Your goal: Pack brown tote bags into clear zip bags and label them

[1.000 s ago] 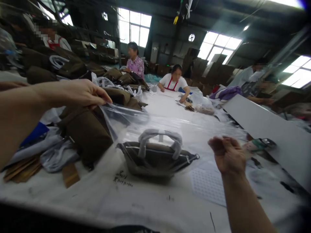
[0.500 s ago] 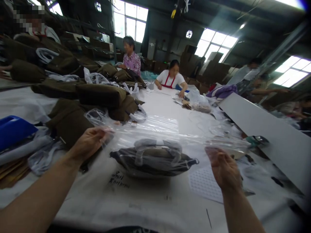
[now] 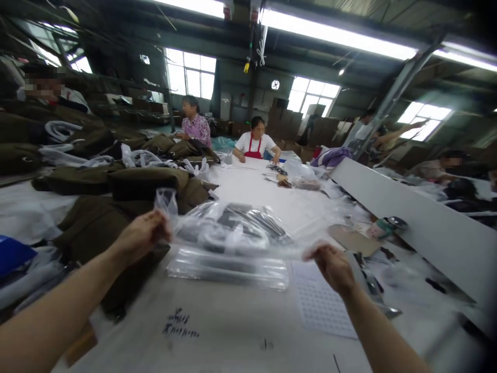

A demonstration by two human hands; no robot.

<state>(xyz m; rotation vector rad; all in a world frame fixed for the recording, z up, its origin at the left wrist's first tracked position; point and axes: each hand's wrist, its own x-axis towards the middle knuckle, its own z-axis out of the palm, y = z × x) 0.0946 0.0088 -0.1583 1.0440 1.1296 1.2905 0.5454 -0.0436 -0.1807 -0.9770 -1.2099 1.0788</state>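
Observation:
Between my two hands a clear plastic bag [image 3: 186, 228] is stretched, with a dark handbag [image 3: 236, 217] inside it, its handles wrapped in pale material. My left hand [image 3: 145, 230] pinches the bag's left corner. At the right corner my right hand [image 3: 332, 264] grips the plastic with closed fingers. Just below the bagged handbag, a stack of flat clear plastic bags [image 3: 229, 272] lies on the white table [image 3: 217, 331]. A printed sheet [image 3: 322, 300] rests beside it, near my right forearm.
Olive-brown bags [image 3: 93, 223] pile up at the left, near a blue object [image 3: 15, 254]. A white board [image 3: 419, 228] runs along the right. A tape roll [image 3: 388, 226] lies by it. Several people sit or stand beyond, one in a red apron [image 3: 254, 147] at the table's far end.
The plastic bag with the handbag has tipped over and moved away from me, uncovering the flat plastic stack. Both hands still hold its corners. The camera view has tilted up.

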